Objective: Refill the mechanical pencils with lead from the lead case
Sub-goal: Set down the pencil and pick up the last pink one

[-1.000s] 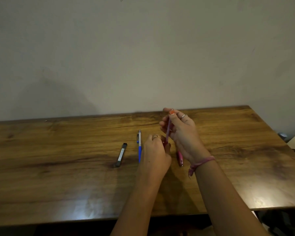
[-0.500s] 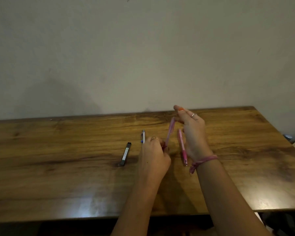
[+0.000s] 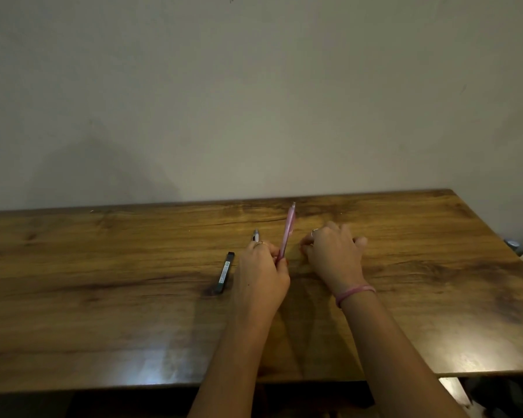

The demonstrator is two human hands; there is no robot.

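The task appears to be at an early stage. The lead case (image 3: 225,272) lies flat on the wooden table (image 3: 103,312), untouched and well apart from both hands, just left of the left hand (image 3: 261,274); whether it is capped cannot be told at this size, and no lead is visible anywhere. The left hand grips the pink mechanical pencil (image 3: 287,232) at its lower end, fingers curled and clamped around the barrel, holding it clear of the table with the upper end tilted away toward the wall. Whether that upper end carries its cap or stands open is too small to resolve. A second mechanical pencil (image 3: 256,235), silver-tipped, lies on the table just beyond the left hand, with most of its body hidden behind the knuckles. The right hand (image 3: 332,251) rests palm-down on the table just right of the pink pencil — its fingers are bent toward the surface, and whether they pinch a small part or hold nothing cannot be told, as the fingertips are hidden beneath the hand. A pink band circles the right wrist. Judged from this layout, no pencil has demonstrably received lead; opening the case, extracting lead, and loading each pencil all appear to remain outstanding.
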